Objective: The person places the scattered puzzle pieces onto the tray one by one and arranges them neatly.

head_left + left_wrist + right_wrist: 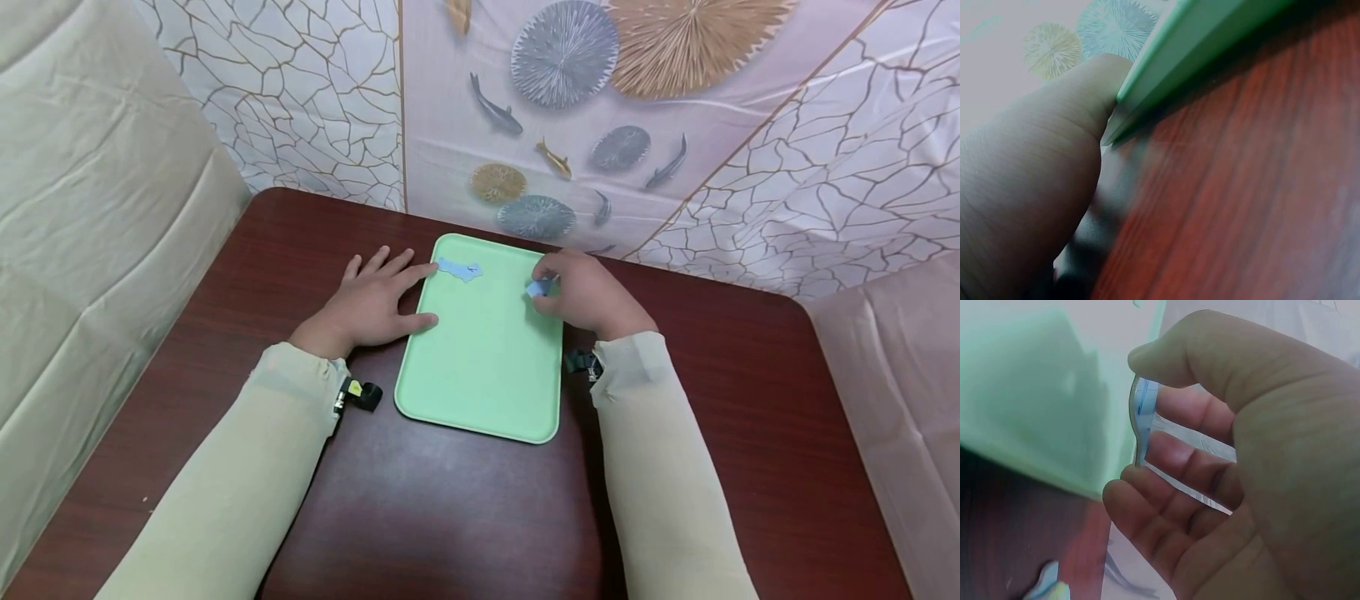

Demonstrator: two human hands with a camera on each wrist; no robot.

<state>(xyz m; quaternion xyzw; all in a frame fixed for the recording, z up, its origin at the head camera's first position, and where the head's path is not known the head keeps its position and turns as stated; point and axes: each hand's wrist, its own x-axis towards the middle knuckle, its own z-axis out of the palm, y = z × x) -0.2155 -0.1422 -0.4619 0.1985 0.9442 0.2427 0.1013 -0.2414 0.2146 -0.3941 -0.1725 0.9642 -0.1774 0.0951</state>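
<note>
A pale green tray (480, 358) lies on the dark table. My left hand (367, 304) is spread flat at the tray's left side, its index fingertip right at a light blue strip of puzzle pieces (459, 269) in the far left corner and its thumb over the rim. At the far right side, my right hand (588, 292) pinches a light blue puzzle piece (540, 287) over the tray. The right wrist view shows this thin, wavy-edged piece (1144, 412) between the thumb and the fingers, seen nearly edge-on. In the left wrist view, the thumb (1085, 94) is against the tray's edge.
A small blue and yellow piece (1050, 584) lies on the table in the right wrist view. The reddish-brown table (450, 517) ends at a patterned cloth wall (487, 142) behind the tray. Plain cloth (97, 208) hangs on the left.
</note>
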